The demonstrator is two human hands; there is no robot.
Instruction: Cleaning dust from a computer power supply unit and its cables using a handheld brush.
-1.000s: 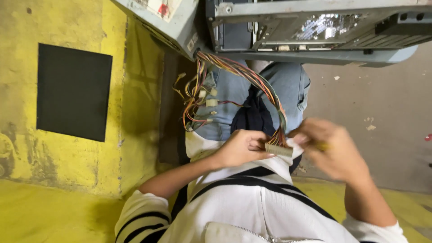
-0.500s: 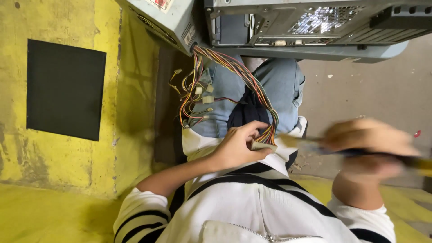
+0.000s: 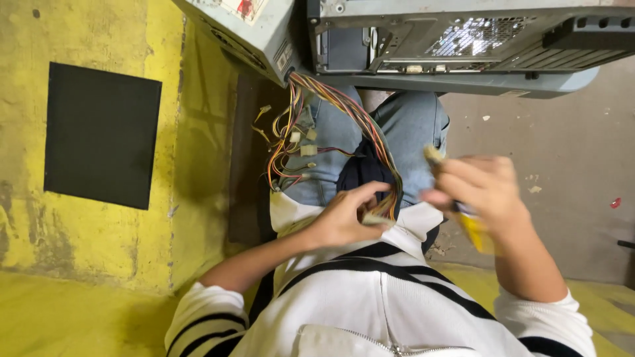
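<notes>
The left hand (image 3: 344, 218) pinches a pale connector (image 3: 376, 218) at the end of a multicoloured wire bundle (image 3: 357, 119); its fingers (image 3: 370, 192) curl closed around it, over the lap. The bundle runs far to a grey power supply (image 3: 248, 33) beside a computer case (image 3: 463, 46). The right hand (image 3: 483, 192), blurred, is closed around a yellow-handled tool (image 3: 476, 228) just right of the connector.

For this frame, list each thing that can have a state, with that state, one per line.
Left hand: closed around the pale multi-pin connector.
Right hand: blurred, gripping a yellow-handled tool.
Bundle of coloured wires: hanging loose from the grey metal power supply box, ending at the connector.
Small white plugs: dangling unconnected.
Grey computer case: side open, interior showing.
</notes>
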